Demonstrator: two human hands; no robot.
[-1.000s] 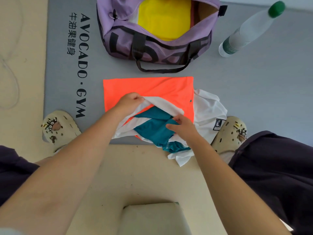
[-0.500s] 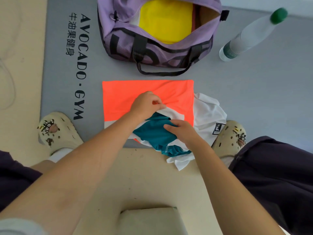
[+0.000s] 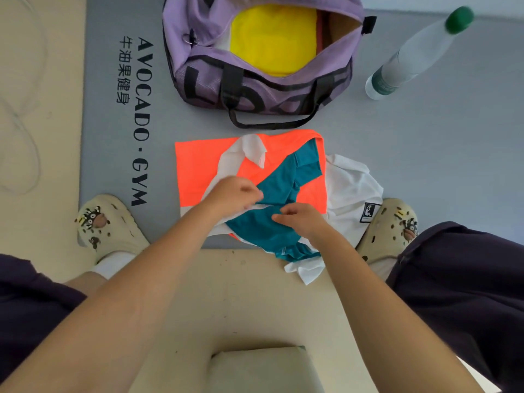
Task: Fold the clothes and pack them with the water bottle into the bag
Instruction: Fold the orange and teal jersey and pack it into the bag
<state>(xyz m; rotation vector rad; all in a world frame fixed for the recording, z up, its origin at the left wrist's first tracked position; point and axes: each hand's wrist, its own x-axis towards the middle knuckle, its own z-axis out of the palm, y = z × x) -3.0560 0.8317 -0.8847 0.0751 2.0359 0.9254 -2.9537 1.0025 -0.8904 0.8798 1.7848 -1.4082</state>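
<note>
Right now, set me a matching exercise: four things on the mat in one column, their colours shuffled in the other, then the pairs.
Things:
1. bag
2. bottle cap
3. folded cloth inside the bag
4. flat shirt under the hands

Colours:
A. orange
B. yellow
C. purple
D. green

Pairs: 1-C, 2-D, 3-B, 4-A

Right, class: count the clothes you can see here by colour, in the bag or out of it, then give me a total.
Orange: 1, the orange garment lying flat on the mat.
Teal: 1, the teal garment under both hands.
White: 1, the white garment.
Yellow: 1, the yellow garment inside the purple bag.
Total: 4
</note>
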